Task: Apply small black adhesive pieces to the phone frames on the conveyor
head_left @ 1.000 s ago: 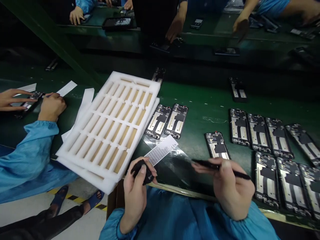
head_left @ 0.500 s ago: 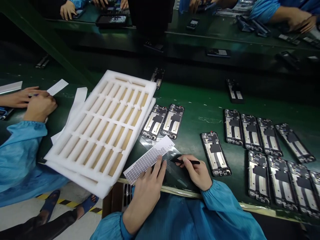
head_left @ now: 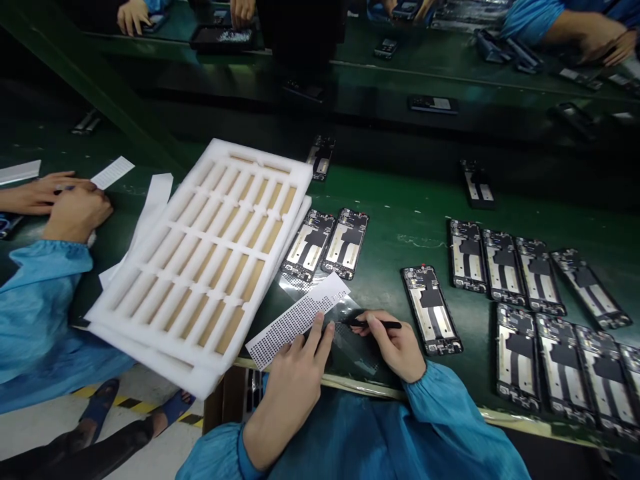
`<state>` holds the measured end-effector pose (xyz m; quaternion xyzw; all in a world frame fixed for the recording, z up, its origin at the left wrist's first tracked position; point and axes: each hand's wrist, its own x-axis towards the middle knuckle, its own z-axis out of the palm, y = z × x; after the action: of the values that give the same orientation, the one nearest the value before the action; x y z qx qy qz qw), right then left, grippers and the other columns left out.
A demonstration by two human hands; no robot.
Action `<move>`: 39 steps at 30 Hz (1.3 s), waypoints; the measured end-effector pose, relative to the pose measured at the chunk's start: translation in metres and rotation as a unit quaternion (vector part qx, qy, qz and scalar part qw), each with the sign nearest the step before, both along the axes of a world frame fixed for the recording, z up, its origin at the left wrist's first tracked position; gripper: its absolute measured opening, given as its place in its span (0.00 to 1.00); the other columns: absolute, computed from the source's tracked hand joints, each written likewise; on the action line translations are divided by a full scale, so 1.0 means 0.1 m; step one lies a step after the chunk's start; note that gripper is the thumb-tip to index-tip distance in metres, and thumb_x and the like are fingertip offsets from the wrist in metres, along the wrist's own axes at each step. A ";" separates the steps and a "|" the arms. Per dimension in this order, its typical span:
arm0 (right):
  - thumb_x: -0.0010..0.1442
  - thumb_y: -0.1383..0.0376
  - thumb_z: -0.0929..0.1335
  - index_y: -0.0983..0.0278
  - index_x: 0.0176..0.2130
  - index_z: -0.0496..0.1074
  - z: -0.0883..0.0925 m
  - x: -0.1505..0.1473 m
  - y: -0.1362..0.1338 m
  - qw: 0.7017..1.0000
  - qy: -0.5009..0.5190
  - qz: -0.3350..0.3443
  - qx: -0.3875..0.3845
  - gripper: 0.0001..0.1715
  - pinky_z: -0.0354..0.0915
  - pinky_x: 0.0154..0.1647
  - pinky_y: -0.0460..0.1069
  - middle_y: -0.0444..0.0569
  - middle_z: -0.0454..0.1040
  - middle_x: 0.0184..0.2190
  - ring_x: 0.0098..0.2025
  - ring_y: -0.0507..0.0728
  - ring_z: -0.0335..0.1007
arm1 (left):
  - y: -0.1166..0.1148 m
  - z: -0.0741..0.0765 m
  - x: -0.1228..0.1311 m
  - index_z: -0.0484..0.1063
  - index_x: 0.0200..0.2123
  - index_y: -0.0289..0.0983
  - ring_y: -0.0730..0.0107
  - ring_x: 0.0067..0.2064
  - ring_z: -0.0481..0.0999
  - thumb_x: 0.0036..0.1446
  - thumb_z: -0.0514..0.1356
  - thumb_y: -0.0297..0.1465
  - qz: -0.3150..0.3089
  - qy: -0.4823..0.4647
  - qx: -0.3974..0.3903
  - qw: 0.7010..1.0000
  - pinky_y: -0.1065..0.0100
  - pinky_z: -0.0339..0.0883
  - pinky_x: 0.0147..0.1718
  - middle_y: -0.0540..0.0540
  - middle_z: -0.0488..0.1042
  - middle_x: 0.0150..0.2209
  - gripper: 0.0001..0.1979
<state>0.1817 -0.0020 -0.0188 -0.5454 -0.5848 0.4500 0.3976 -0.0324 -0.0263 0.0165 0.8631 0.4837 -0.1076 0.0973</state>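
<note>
My left hand (head_left: 297, 383) lies with fingers stretched out, its tips pressing on the lower edge of a white sheet of small black dot stickers (head_left: 295, 323). In my right hand (head_left: 395, 343) is a pair of black tweezers (head_left: 375, 324), pinched between thumb and fingers and pointing left. The tips hover at or touch a clear plastic film (head_left: 353, 347) with dark dots; contact cannot be made out. Just right of that hand lies an opened phone body (head_left: 431, 310) with its inner board showing. Two more phone bodies (head_left: 346, 243) lie above the sticker sheet.
White foam trays (head_left: 200, 267) are stacked at left, jutting over the table edge. Several phone bodies (head_left: 515, 353) lie in rows at right. Others sit on the dark strip behind (head_left: 477, 183). A co-worker's hands (head_left: 75, 207) work at far left; other people's hands (head_left: 600, 40) are across the bench.
The phone bodies on the dark strip behind have shifted: the nearer ones right, the farther ones slightly left. My hands, sheet and tweezers stay almost in place.
</note>
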 end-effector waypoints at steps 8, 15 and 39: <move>0.72 0.56 0.64 0.64 0.42 0.80 0.00 -0.01 -0.01 1.000 0.006 0.006 -0.006 0.19 0.78 0.37 0.48 0.52 0.84 0.37 0.33 0.55 0.82 | -0.02 -0.04 -0.03 0.62 0.68 0.36 0.56 0.44 0.80 0.54 0.51 0.14 0.027 -0.041 -0.012 0.999 0.58 0.79 0.36 0.36 0.60 0.70 0.37; 0.71 0.53 0.64 0.64 0.42 0.79 0.04 -0.01 -0.04 0.993 0.096 -0.041 -0.054 0.20 0.78 0.37 0.51 0.52 0.84 0.32 0.33 0.58 0.83 | -0.04 0.02 -0.07 0.61 0.66 0.43 0.57 0.60 0.72 0.66 0.56 0.26 0.307 -0.434 -0.087 0.842 0.58 0.67 0.57 0.41 0.74 0.60 0.26; 0.72 0.61 0.63 0.61 0.42 0.80 0.67 0.08 -0.25 0.990 0.144 -0.010 0.007 0.16 0.77 0.39 0.53 0.51 0.82 0.35 0.38 0.59 0.81 | 0.18 0.51 0.11 0.69 0.53 0.37 0.77 0.26 0.67 0.67 0.59 0.31 0.286 -0.688 -0.566 0.352 0.73 0.57 0.23 0.44 0.73 0.36 0.12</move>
<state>0.1896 -0.0268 0.0481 -0.4786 -0.5190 0.5154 0.4858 -0.0216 -0.0085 0.0670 0.1845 0.2892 0.3099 0.8867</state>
